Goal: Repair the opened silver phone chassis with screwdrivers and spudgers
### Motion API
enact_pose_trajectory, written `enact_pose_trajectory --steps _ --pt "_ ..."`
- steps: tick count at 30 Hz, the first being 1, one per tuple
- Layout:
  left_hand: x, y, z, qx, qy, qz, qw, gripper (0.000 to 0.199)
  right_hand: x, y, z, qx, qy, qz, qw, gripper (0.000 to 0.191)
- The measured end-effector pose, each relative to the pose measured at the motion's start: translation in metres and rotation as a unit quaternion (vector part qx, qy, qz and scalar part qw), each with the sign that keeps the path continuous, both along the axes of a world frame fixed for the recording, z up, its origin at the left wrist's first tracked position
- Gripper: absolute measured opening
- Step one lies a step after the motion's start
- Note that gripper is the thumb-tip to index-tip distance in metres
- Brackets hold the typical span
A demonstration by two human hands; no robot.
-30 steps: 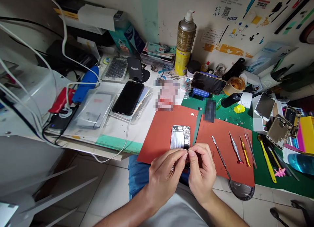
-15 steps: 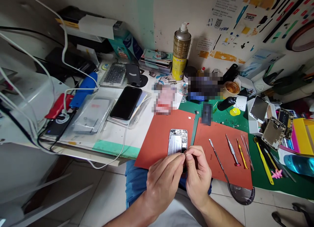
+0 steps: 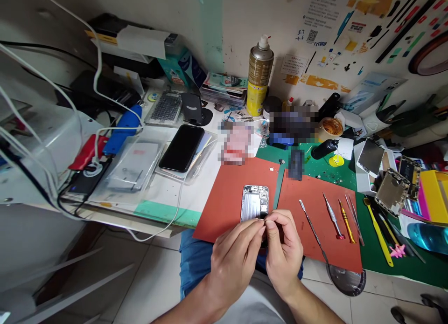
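Both my hands meet over the lower end of an opened phone housing, a silver frame lying on the red-brown mat. The fingertips of my left hand are pinched together. Against them, the thumb and forefinger of my right hand are pinched too. Whatever sits between the fingertips is too small and too covered to name. My fingers hide the bottom part of the housing.
Right of my hands lie a metal spudger, a silver screwdriver, a gold screwdriver and tweezers. A yellow brush rests farther right. Leftward are a black phone and a white cable. A spray can stands behind.
The whole view has shifted slightly, with everything a little lower and to the right. My hands keep the same pinch over the housing.
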State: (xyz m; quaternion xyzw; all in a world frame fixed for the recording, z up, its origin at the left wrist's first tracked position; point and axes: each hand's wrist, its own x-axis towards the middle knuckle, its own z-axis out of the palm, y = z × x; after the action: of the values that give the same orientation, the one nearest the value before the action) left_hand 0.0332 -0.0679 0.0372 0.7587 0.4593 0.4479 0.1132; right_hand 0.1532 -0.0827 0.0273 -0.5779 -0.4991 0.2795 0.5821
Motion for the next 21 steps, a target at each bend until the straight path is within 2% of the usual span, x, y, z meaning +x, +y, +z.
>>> enact_pose_trajectory --steps 7,13,15,17,19,21 --pt "0.004 0.000 -0.007 -0.101 -0.073 -0.029 0.992 0.012 0.007 -0.004 -0.005 0.027 -0.130 0.026 0.991 0.025" --pt "0.003 0.002 -0.016 -0.116 -0.092 -0.047 0.988 0.013 0.021 0.003 -0.004 0.011 -0.192 0.049 0.980 0.021" --pt "-0.009 0.005 -0.020 -0.096 -0.051 -0.062 0.992 0.012 0.035 0.014 -0.002 0.010 -0.246 0.069 0.967 0.019" --pt "-0.027 0.010 -0.025 -0.051 0.039 -0.103 0.993 0.014 0.051 0.031 -0.001 0.003 -0.315 0.086 0.945 0.016" --pt "-0.046 0.017 -0.030 -0.009 0.151 -0.183 0.971 0.034 0.063 0.050 -0.002 -0.008 -0.378 0.109 0.919 0.014" --pt "-0.061 0.023 -0.036 0.018 0.231 -0.247 0.941 0.045 0.069 0.068 -0.005 -0.020 -0.419 0.145 0.896 0.016"
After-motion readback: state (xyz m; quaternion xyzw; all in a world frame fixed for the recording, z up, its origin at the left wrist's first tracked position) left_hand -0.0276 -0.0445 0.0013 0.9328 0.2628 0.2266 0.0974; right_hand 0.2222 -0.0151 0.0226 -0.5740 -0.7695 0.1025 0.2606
